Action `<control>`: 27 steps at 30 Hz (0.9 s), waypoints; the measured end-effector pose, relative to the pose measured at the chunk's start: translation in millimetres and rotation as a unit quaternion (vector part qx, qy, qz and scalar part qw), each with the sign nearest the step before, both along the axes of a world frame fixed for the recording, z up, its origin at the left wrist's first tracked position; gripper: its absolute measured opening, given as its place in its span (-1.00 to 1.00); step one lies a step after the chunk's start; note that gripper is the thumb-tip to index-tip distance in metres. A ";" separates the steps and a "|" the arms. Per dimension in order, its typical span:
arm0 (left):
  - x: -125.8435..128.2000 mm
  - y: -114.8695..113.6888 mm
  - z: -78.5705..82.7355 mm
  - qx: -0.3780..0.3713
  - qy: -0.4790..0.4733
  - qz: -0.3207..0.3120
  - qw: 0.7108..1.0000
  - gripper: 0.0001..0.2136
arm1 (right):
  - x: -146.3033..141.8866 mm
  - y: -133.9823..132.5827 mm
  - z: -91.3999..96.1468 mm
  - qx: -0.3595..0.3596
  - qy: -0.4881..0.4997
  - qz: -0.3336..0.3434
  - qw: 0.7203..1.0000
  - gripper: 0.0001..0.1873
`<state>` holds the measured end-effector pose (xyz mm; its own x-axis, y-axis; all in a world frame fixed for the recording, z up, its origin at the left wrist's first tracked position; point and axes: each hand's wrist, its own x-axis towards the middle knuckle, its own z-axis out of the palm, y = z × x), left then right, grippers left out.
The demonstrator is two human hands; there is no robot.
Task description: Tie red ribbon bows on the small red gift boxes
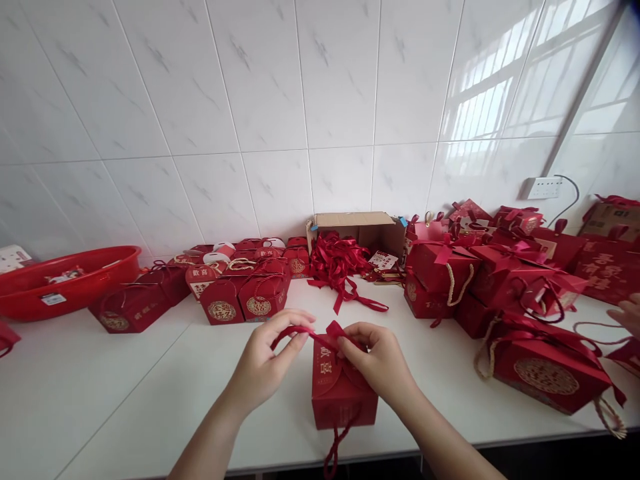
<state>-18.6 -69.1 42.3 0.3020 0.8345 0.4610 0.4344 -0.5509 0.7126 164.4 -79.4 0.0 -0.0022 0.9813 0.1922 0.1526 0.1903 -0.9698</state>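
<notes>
Centrally, a small red box [345, 407] sits on our white bench [275, 427], directly beneath and between our fingers | our left fingers [291, 347], nearly closed, pinch a red ribbon [336, 329] | our right fingers [353, 355], curled close, grip it at the box top | we read 歡喜, in pale characters, there.

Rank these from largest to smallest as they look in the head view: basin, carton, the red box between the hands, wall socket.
1. Basin
2. Carton and red box: too alike to rank; the box is nearer the camera.
3. Wall socket
</notes>
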 end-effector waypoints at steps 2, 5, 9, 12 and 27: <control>11.4 2.5 1.7 -0.020 -0.016 -0.024 0.999 -0.87 | 0.4 -1.7 2.0 0.014 -0.029 0.009 0.999 -0.81; 27.2 8.4 7.1 -0.010 -0.012 -0.041 0.999 -0.89 | 3.9 -6.2 7.5 0.047 -0.078 0.058 0.994 -0.78; 43.4 21.7 18.6 0.007 0.049 -0.091 0.995 -0.88 | 8.4 -8.7 11.2 0.062 -0.116 0.078 0.988 -0.74; 50.4 40.4 21.2 0.006 0.081 -0.108 0.991 -0.89 | 8.3 -6.1 8.3 0.058 -0.101 0.062 0.991 -0.63; 24.1 12.2 -26.2 -0.078 -0.021 -0.022 0.996 -0.84 | 5.3 -4.4 0.3 0.070 -0.039 0.018 0.997 -0.54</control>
